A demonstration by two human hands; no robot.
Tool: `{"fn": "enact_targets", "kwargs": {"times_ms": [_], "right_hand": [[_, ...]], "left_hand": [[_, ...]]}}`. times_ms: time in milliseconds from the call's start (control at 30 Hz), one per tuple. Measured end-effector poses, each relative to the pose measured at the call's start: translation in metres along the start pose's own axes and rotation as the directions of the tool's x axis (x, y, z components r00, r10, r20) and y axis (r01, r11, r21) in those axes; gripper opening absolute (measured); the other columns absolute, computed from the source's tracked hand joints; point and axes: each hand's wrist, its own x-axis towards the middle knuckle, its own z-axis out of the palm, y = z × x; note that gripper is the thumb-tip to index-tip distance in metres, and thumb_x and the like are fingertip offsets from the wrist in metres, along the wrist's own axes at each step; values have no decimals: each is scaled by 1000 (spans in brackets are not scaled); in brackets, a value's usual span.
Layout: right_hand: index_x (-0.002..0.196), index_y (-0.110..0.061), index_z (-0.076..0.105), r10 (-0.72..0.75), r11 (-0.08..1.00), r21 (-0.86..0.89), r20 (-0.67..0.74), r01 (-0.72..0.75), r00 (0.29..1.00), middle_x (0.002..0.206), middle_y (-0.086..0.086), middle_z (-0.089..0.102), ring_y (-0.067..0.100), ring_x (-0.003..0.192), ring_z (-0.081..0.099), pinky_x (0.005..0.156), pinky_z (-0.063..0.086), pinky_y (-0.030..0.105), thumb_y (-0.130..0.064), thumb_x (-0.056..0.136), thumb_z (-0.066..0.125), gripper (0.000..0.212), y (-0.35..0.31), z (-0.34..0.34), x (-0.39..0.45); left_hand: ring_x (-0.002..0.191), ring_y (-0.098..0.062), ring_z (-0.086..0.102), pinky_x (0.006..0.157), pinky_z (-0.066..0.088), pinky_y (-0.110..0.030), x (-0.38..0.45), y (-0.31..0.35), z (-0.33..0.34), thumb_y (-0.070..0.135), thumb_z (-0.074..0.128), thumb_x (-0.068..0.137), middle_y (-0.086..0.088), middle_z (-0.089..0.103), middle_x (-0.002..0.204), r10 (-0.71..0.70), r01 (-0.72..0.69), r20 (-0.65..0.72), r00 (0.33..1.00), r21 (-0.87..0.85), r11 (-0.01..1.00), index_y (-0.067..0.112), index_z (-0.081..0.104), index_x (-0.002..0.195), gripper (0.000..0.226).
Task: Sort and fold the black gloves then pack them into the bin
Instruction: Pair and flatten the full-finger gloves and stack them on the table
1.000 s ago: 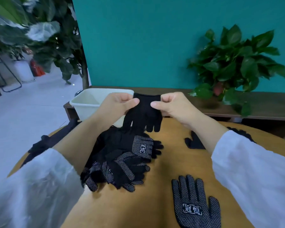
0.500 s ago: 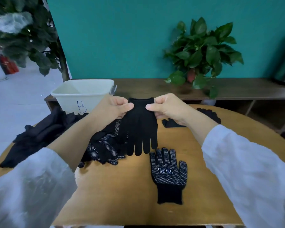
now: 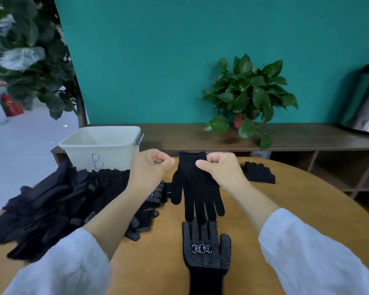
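Above the table (image 3: 285, 209), left hand (image 3: 150, 169) and right hand (image 3: 219, 169) pinch a plain glove (image 3: 195, 188) by its cuff edges.

The dotted glove (image 3: 206, 252) runs off the bottom edge, its cuff cut away there. The held glove (image 3: 195, 188) hangs in front of its fingertips and hides them. The left hand (image 3: 150, 168) covers part of the glove pile (image 3: 51, 209). At the right edge the steel urn (image 3: 365, 103) is cropped. The bin (image 3: 100, 145) floor is out of sight behind its wall.
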Motion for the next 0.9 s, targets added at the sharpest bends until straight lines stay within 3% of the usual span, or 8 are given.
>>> {"fn": "enact_targets", "kwargs": {"times_ms": [67, 200, 400, 467, 533, 633, 733, 900], "right_hand": [[60, 6, 42, -53, 998, 16, -58, 54, 997, 57, 8, 35, 18, 56, 32, 57, 28, 27, -18, 84, 72, 45, 5, 3, 1], [58, -17, 68, -70, 987, 141, -79, 80, 994, 54, -4, 65, 11, 54, 59, 56, 47, 27, -14, 87, 70, 30, 5, 9, -3], [87, 0, 76, -190, 977, 112, 55, 183, 980, 79, 10, 72, 2, 78, 62, 74, 47, 17, -23, 100, 53, 35, 12, 3, -3], [93, -6, 78, -228, 972, 69, 88, 222, 970, 104, 1, 74, -1, 101, 64, 89, 47, 17, -19, 98, 56, 26, 16, 2, -1], [101, -10, 77, -240, 968, 94, 52, 234, 969, 111, -6, 71, -2, 107, 63, 95, 49, 19, -12, 92, 64, 16, 18, -1, 1], [115, -10, 70, -177, 972, 157, -17, 177, 984, 113, -3, 70, 4, 106, 65, 97, 51, 26, -7, 82, 75, 33, 20, -8, 6], [129, -9, 59, -110, 982, 156, 47, 101, 993, 121, -4, 64, 7, 112, 61, 99, 47, 18, -7, 77, 78, 55, 24, -16, 10], [107, -6, 70, -42, 965, 260, 258, -27, 965, 100, 9, 75, 16, 89, 71, 80, 57, 30, 1, 82, 71, 26, 29, -22, 9]], "left_hand": [[79, -5, 68, 75, 52, -20, -4, 2, 12, 18, 76, 83, 9, 73, 79, 26, -25, 47, 999, -28, 999, 23, 74, 79, 7], [93, -2, 70, 81, 51, -14, -16, 10, 32, 7, 77, 82, 13, 76, 93, 125, -57, 264, 956, -252, 966, 24, 74, 99, 24], [86, -2, 71, 73, 50, -11, -12, 14, 42, 10, 80, 79, 11, 76, 89, 123, -57, 187, 975, -322, 945, 24, 75, 91, 20], [83, -6, 71, 72, 52, -15, -10, 12, 43, 12, 78, 82, 9, 76, 86, 126, -76, 150, 981, -305, 949, 27, 75, 88, 17], [84, -12, 73, 76, 56, -24, -7, 9, 41, 9, 73, 86, 5, 77, 86, 111, -56, 154, 982, -322, 945, 27, 75, 89, 19], [86, -16, 73, 78, 57, -29, -4, 3, 34, 5, 67, 90, 0, 77, 90, 48, 42, 232, 972, -365, 930, 19, 75, 96, 18], [92, -21, 73, 81, 57, -31, -1, -1, 26, 6, 66, 90, -5, 77, 96, 42, 101, 360, 932, -367, 925, 15, 74, 102, 16], [92, -20, 73, 79, 58, -27, 0, -4, 21, 4, 66, 90, -7, 76, 99, 47, 140, 477, 878, -349, 927, 11, 73, 104, 18]]}}
